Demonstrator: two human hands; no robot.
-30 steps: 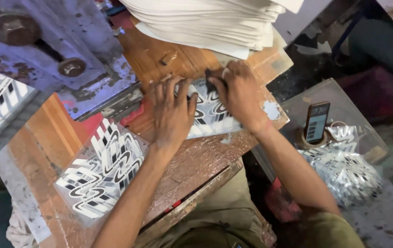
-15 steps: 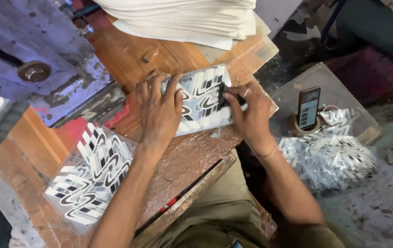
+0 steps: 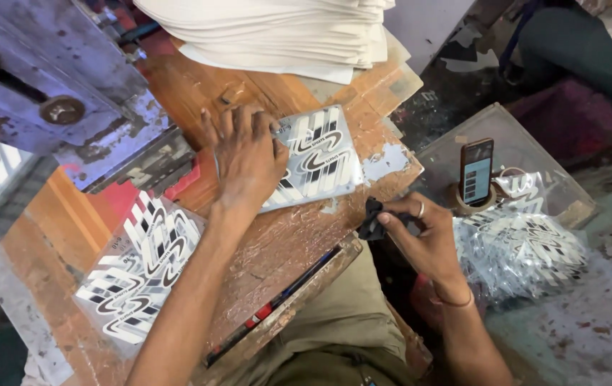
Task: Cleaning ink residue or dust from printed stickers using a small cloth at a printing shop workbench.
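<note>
My left hand (image 3: 247, 156) lies flat, fingers spread, on the left part of a shiny printed sheet (image 3: 320, 154) with black and white stripes, pressing it onto the worn wooden bench (image 3: 284, 246). My right hand (image 3: 420, 232) is off the bench's right edge, pinching a small dark cloth (image 3: 371, 220) between thumb and fingers. A ring sits on one finger of that hand.
A pile of the same printed sheets (image 3: 141, 268) lies at the bench's near left. A tall stack of white sheets (image 3: 277, 32) stands at the back. A grey metal press (image 3: 55, 93) fills the upper left. A phone (image 3: 476, 171) stands upright on a box beside crumpled printed film (image 3: 527, 254).
My right hand has left the printed sheet and moved down and right, off the bench edge, with the dark cloth. My left hand stays pressed on the sheet.
</note>
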